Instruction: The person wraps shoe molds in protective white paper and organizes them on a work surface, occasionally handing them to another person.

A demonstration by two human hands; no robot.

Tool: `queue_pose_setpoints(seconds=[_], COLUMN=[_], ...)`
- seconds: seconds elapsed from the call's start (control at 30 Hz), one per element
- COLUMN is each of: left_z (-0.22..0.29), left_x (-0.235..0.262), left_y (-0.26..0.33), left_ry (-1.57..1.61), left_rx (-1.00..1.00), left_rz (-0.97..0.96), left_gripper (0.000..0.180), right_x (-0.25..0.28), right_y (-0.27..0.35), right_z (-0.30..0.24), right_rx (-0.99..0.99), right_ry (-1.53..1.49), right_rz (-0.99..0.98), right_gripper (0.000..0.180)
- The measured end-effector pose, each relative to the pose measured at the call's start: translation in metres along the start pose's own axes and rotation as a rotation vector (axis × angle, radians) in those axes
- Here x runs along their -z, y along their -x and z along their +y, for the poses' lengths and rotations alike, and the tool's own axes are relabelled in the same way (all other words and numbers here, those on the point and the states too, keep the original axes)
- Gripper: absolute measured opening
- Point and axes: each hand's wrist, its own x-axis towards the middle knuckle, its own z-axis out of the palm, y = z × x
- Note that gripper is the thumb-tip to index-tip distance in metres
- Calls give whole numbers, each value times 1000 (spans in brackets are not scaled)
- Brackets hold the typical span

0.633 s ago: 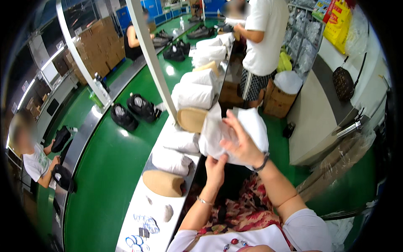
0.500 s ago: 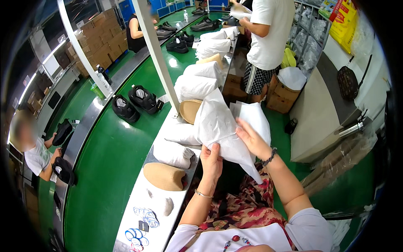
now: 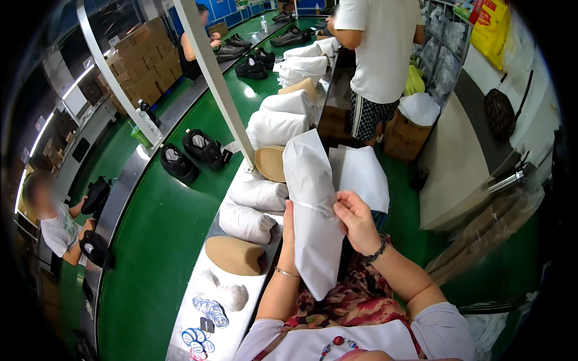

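Note:
A long bundle wrapped in white paper (image 3: 313, 222) is held upright in front of my body, tapering at its lower end. My left hand (image 3: 290, 237) is closed around its left side, most of the fingers hidden behind the paper. On the other side my right hand (image 3: 356, 219) pinches the paper's right edge between thumb and fingers. What lies inside the wrap is hidden. Just beyond the bundle lies a stack of white paper sheets (image 3: 364, 177). On the white bench to the left rest white wrapped bundles (image 3: 244, 222) and a tan moulded insert (image 3: 232, 256).
Round blue-and-white stickers (image 3: 197, 341) and crumpled white paper (image 3: 232, 295) lie on the near bench. Black shoes (image 3: 205, 147) ride the green conveyor (image 3: 150, 240), beside a white post (image 3: 214, 78). Ahead stands a person in a white shirt (image 3: 379, 54); another handles shoes at far left.
The loose paper flap is now folded round, making a narrower, straighter bundle. My right hand has gone from lying over the paper to pinching its edge. My left hand has shifted slightly left.

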Motion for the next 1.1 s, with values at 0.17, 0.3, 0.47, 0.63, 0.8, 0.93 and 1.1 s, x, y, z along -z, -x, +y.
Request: queue_pose_setpoints(seconds=[0.17,0.3,0.47,0.63,0.8,0.93,1.1], left_z=[-8,8,-20,-5,-5,-3,-7], left_x=[4,20,3,5,0,-2,3], left_y=[-3,2,-22,-1,3,2,4], left_ry=[17,-325,-777,-499,-564,-556,-583], left_rx=[-19,-219,-440,-263,-244,-257,-221], left_rz=[-19,108,93,-119,-103,-129,-77], left_gripper=[67,51,60,71,71,70,64], right_x=[18,5,15,26,26,37,30], right_y=[-9,-17,-12,-22,-31,-37,-29], right_z=[-3,1,-5,16,-23,-28,-10], right_rx=[-14,26,33,-57,-174,-62,34], right_ry=[192,209,-54,-95,-112,254,252], right_rz=[-109,-56,157,-3,-59,-230,-244], right_gripper=[22,22,17,19,23,19,29])
